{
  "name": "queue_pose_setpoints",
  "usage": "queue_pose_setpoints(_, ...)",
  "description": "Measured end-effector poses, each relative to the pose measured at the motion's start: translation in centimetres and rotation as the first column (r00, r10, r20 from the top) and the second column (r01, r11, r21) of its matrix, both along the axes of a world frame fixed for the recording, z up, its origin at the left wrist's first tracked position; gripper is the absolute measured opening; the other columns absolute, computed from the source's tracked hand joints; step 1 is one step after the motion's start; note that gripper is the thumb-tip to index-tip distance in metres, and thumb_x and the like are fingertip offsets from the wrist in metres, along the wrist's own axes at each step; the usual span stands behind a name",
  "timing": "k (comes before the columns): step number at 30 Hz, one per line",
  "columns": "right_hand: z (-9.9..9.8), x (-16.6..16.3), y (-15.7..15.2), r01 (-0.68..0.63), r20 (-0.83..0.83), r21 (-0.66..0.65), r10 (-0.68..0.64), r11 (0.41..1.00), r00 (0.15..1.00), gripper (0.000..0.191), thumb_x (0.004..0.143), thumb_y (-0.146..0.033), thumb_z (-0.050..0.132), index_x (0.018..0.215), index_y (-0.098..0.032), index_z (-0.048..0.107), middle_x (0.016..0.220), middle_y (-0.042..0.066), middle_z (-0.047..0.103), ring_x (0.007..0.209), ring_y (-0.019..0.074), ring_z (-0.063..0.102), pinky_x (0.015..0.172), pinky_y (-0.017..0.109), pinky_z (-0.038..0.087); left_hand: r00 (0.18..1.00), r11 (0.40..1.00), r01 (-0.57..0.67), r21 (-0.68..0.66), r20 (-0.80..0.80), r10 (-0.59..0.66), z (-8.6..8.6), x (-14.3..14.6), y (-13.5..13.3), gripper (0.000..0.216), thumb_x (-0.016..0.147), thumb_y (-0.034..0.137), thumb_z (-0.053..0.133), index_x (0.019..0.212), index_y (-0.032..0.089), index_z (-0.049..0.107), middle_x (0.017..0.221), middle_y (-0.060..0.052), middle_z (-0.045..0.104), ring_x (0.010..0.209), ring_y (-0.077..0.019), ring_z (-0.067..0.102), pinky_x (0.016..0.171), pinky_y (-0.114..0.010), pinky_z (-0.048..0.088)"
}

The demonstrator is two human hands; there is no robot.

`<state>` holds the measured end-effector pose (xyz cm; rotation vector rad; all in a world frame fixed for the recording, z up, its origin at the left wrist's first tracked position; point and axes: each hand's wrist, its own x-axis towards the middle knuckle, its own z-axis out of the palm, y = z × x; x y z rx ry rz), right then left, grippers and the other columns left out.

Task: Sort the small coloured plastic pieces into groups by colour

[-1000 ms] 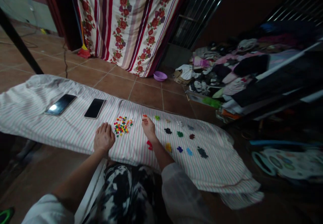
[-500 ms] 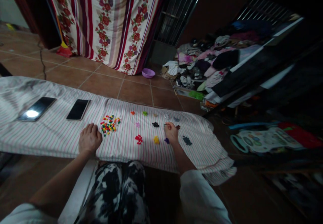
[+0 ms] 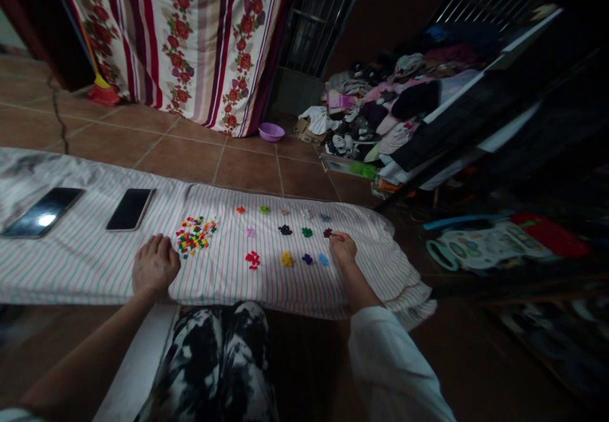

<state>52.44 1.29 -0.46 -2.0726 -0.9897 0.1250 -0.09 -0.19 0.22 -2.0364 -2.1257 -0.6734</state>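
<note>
My left hand (image 3: 156,263) lies palm down on the striped cloth (image 3: 223,282), fingers flat, beside a mixed heap of small red, yellow, green and white pieces (image 3: 196,235). With thumb and finger pinched together, my right hand (image 3: 344,249) is at a small brown pile (image 3: 328,233); what it holds, if anything, is too small to make out. Sorted by colour, several little piles stand in rows, among them red (image 3: 253,259), yellow (image 3: 286,259), dark purple (image 3: 307,259), light blue (image 3: 323,259), black (image 3: 285,230) and green (image 3: 307,233).
Two phones, one dark (image 3: 130,209) and one reflecting light (image 3: 44,211), lie on the cloth at the left. Beyond the table are a purple basin (image 3: 271,132), a broom (image 3: 103,91), a floral curtain (image 3: 204,47) and a heap of clothes (image 3: 375,105).
My right hand has moved right, from above the green pile to the brown one, uncovering the green and light blue piles. My left hand stays by the mixed heap; the view has shifted slightly.
</note>
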Motion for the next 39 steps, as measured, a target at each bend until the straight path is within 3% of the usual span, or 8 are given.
queue_pose_setpoints(6, -0.2, 0.3, 1.0, 0.056, -0.14, 0.002, -0.056, 0.998, 0.989, 0.031, 0.061, -0.026, 0.054, 0.086, -0.016, 0.07, 0.082, 0.006, 0.071, 0.079, 0.0208, 0.065, 0.079, 0.031, 0.05, 1.0, 1.0, -0.003, -0.026, 0.005, 0.003, 0.0, 0.0, 0.0, 0.043, 0.085, 0.029, 0.037, 0.117, 0.009, 0.058, 0.129, -0.019, 0.056, 0.126, -0.0307, 0.046, 0.105, -0.047, 0.035)
queue_pose_setpoints(16, 0.5, 0.6, 1.8, -0.006, -0.091, -0.02, 0.004, 1.0, 0.996, 0.026, 0.063, -0.022, 0.052, 0.08, -0.019, 0.071, 0.077, 0.006, 0.071, 0.078, 0.0204, 0.065, 0.078, 0.033, 0.05, 1.0, 1.0, 0.003, 0.007, 0.008, -0.003, -0.3, 0.0, 0.1, 0.042, 0.083, 0.028, 0.04, 0.117, 0.013, 0.057, 0.126, -0.017, 0.057, 0.124, -0.0303, 0.047, 0.105, -0.048, 0.036)
queue_pose_setpoints(23, 1.2, 0.2, 1.7, -0.076, -0.085, -0.029, 0.073, 0.997, 0.994, 0.023, 0.067, -0.024, 0.05, 0.075, -0.018, 0.07, 0.071, 0.004, 0.07, 0.074, 0.0169, 0.064, 0.073, 0.027, 0.049, 0.999, 0.999, 0.035, -0.01, -0.008, -0.035, -0.3, -0.2, 0.1, 0.043, 0.084, 0.028, 0.037, 0.116, 0.008, 0.058, 0.128, -0.021, 0.056, 0.125, -0.032, 0.046, 0.104, -0.049, 0.036)
queue_pose_setpoints(28, 1.3, 0.0, 1.5, -0.037, -0.077, -0.077, 0.031, 0.996, 0.997, 0.021, 0.065, -0.021, 0.051, 0.075, -0.018, 0.07, 0.078, 0.005, 0.071, 0.08, 0.0188, 0.065, 0.08, 0.03, 0.049, 0.999, 1.0, 0.024, 0.003, -0.022, -0.024, -0.1, -0.1, 0.1, 0.043, 0.086, 0.028, 0.036, 0.114, 0.007, 0.059, 0.125, -0.021, 0.057, 0.123, -0.0324, 0.048, 0.104, -0.048, 0.037)
queue_pose_setpoints(39, 0.9, -3.1, -0.2, -0.053, -0.046, -0.018, 0.052, 0.998, 0.998, 0.029, 0.069, -0.027, 0.049, 0.087, -0.019, 0.071, 0.093, 0.008, 0.071, 0.093, 0.0241, 0.063, 0.09, 0.038, 0.047, 1.0, 1.0, 0.005, -0.013, 0.01, -0.005, -0.6, -0.3, 0.3, 0.042, 0.086, 0.028, 0.038, 0.116, 0.008, 0.058, 0.128, -0.02, 0.057, 0.124, -0.0312, 0.048, 0.104, -0.046, 0.036)
